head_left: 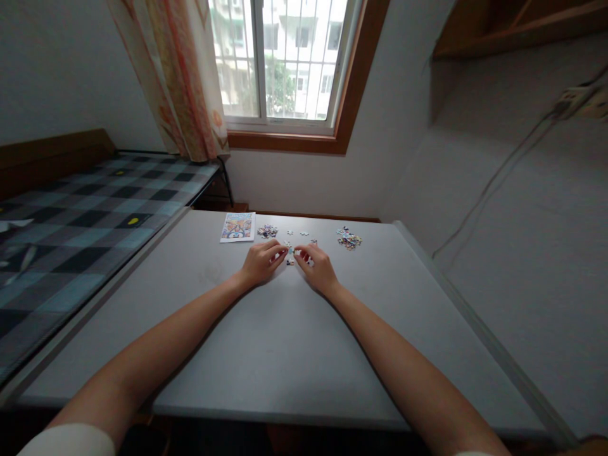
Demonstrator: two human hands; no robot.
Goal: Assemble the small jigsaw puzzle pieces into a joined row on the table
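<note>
My left hand (264, 261) and my right hand (319, 267) meet near the middle of the table, fingertips pinched close together. Between them is a small light-blue jigsaw puzzle piece (291, 251), gripped from both sides; whether it is one piece or two joined is too small to tell. Just below the fingertips lies a darker puzzle piece (290, 262). A few loose pieces lie beyond the hands, among them a pale piece (304, 234) and another (290, 232). Fingers partly hide other pieces near my right hand.
A pile of puzzle pieces (267, 232) lies beyond my left hand, next to a printed picture sheet (238, 227). Another pile (349, 239) is to the right on the white table (275, 361). A bed (95, 221) adjoins on the left; a wall (522, 253) borders the right.
</note>
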